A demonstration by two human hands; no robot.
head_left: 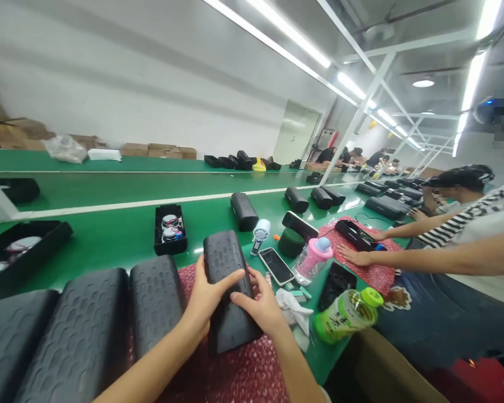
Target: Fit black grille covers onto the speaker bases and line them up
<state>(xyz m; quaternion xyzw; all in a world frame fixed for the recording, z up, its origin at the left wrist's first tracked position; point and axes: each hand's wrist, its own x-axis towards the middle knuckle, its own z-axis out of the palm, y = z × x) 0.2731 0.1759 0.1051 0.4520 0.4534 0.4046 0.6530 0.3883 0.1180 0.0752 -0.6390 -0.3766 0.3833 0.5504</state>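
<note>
Firstly, at the lower left of the frame: three matching speakers [84, 336] with a scale-patterned black skin, lying side by side next to a sheet of red bubble wrap [252, 375]. Above them, on the green surface [109, 238]: one black tray [21, 252] at the left edge and a smaller black tray [170, 235], both holding round silver drivers.

Centre, lower: one black bar speaker [227, 291], standing on the bubble wrap between the wearer's hands. Its long axis runs away from the wearer, tilted slightly toward the upper left. The left hand [208, 296] is closed around its left side, thumb laid across the face. The right hand [258, 308] is closed around its right side, fingers curled over the face. Neither hand is clearly nearer; the right sits slightly lower along the body.

Just right of the hands: a white cloth [294, 313], a smartphone [276, 266], a dark green puck [291, 242], a pink bottle [313, 260] and a green-capped drink bottle [348, 316].

Far right: a co-worker's open hand [355, 256], flat on a red mat [373, 274], beside a black case [355, 235].
</note>
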